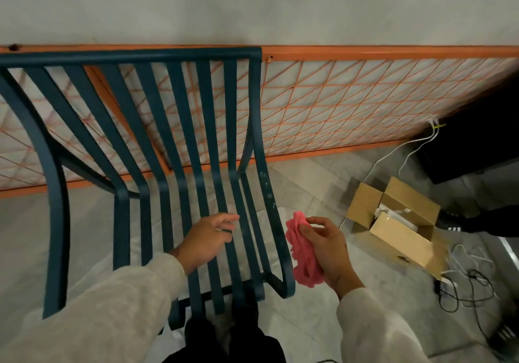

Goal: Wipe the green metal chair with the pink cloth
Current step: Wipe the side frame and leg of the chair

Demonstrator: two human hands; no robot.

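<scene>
Orange fence [365, 96] behind green chair [126, 56], box [398, 239] nearby; left hand [205, 239] relaxed, right hand [325, 250] grips pink cloth [303, 253].

Left hand [206, 240] extended forward, fingers [229, 218] loosely spread, right hand [327, 250] gripping pink cloth [300, 250]

Wall [252, 3]: plain grey, ahead of me.
Panel [351, 104]: an orange wire-grid frame ran along the wall's base.
Floor [309, 185]: pale tiles lay under me.
My right: an open cardboard box [398, 233] stood beside tangled black and white cables [466, 287]; a dark cabinet [477, 143] stood behind.
</scene>
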